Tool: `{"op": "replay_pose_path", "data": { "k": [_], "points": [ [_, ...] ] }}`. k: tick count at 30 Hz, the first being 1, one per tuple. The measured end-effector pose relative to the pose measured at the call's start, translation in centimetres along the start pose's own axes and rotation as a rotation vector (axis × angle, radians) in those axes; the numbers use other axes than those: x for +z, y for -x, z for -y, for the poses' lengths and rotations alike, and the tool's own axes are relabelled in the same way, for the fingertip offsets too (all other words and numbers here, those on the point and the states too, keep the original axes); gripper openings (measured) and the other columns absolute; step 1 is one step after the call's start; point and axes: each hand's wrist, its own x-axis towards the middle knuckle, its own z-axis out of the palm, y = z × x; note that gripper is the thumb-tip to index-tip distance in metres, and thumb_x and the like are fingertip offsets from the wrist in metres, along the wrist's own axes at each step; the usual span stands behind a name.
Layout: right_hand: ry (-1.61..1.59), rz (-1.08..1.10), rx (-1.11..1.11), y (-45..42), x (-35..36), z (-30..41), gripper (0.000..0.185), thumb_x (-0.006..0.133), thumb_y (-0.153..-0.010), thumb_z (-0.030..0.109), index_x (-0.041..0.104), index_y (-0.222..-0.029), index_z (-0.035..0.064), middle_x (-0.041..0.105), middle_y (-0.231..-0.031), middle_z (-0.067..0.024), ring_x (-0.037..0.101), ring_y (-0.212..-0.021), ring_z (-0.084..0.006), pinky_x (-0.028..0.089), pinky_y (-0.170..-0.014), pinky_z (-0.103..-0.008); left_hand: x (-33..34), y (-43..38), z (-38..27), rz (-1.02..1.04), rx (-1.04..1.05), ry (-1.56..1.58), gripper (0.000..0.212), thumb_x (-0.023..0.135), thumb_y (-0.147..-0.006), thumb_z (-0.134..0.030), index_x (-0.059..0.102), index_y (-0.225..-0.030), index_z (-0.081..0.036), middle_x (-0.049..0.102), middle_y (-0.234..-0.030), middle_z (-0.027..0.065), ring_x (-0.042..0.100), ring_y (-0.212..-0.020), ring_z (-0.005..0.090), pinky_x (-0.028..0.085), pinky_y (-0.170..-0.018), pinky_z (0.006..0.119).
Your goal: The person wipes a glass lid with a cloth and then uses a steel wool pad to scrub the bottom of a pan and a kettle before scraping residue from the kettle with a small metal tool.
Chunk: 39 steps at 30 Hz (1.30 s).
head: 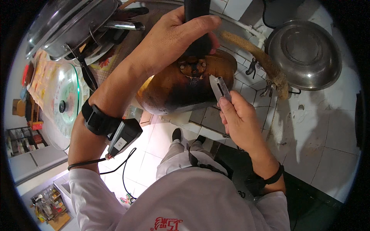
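Observation:
My left hand (188, 33) is wrapped around the black handle (197, 8) of a cooking pan (185, 95), which is tilted up so its outer side faces me. That surface is brown and scorched, with a black patch below the handle's riveted bracket (193, 68). In my right hand (240, 118) is a small metal bladed tool (219, 86) with a slotted body. Its pointed blade is close to the pan's side near the bracket; I cannot tell whether it touches. The pan's inside is hidden.
Left of the pan stand stacked metal pots (75, 34) with protruding handles and a glass lid (65, 106). At the right are a steel basin (303, 55), a dried loofah (260, 55) and a tap (252, 68). A cable (124, 167) hangs by my left arm.

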Motion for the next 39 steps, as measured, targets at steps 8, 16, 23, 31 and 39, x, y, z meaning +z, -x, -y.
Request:
{"op": "replay_pose_path", "data": {
  "k": [8, 16, 23, 31, 39],
  "points": [
    [0.126, -0.073, -0.185, -0.2, 2.0, -1.4, 0.027, 0.05, -0.1, 0.025, 0.047, -0.083, 0.004, 0.051, -0.058, -0.0061, 0.048, -0.048, -0.0156, 0.039, -0.046, -0.0347, 0.2, 0.4, 0.1, -0.093, 0.005, -0.024, 0.043, 0.046, -0.097, -0.038, 0.064, -0.086, -0.001, 0.065, -0.078, 0.0084, 0.063, -0.072, 0.0154, 0.052, -0.071, 0.028],
    [0.17, -0.115, -0.275, -1.2, 2.4, -1.8, 0.027, 0.05, -0.099, 0.025, 0.049, -0.081, 0.0056, 0.049, -0.054, -0.0065, 0.049, -0.045, -0.018, 0.037, -0.043, -0.036, 0.7, 1.6, 0.6, -0.225, 0.024, 0.075, 0.041, 0.046, -0.098, -0.037, 0.063, -0.084, -0.001, 0.065, -0.076, 0.0089, 0.062, -0.066, 0.0147, 0.051, -0.063, 0.027],
    [0.108, -0.11, -0.204, -1.0, 3.4, -1.0, 0.028, 0.051, -0.099, 0.024, 0.046, -0.078, 0.0055, 0.047, -0.055, -0.0103, 0.048, -0.046, -0.0223, 0.038, -0.045, -0.037, 0.9, 1.4, 0.6, -0.28, -0.011, 0.083, 0.041, 0.047, -0.098, -0.035, 0.063, -0.081, -0.002, 0.064, -0.072, 0.0077, 0.061, -0.062, 0.0139, 0.05, -0.061, 0.026],
    [0.02, -0.15, -0.15, -1.2, 3.7, -1.5, 0.029, 0.049, -0.099, 0.026, 0.047, -0.079, 0.0046, 0.048, -0.056, -0.0099, 0.048, -0.046, -0.0213, 0.039, -0.046, -0.0387, 1.3, 1.5, 1.1, -0.335, 0.222, -0.022, 0.039, 0.047, -0.098, -0.034, 0.063, -0.084, -0.001, 0.064, -0.072, 0.0073, 0.062, -0.064, 0.0136, 0.05, -0.058, 0.026],
    [-0.032, -0.156, -0.032, -1.8, 3.2, -1.1, 0.024, 0.048, -0.099, 0.027, 0.05, -0.085, 0.0081, 0.05, -0.06, -0.0033, 0.048, -0.047, -0.0153, 0.04, -0.042, -0.0327, 0.9, 1.3, 1.3, -0.341, 0.07, 0.161, 0.034, 0.058, -0.094, -0.034, 0.053, -0.093, -0.001, 0.065, -0.076, 0.0096, 0.064, -0.062, 0.0137, 0.05, -0.058, 0.024]
  ]
}}
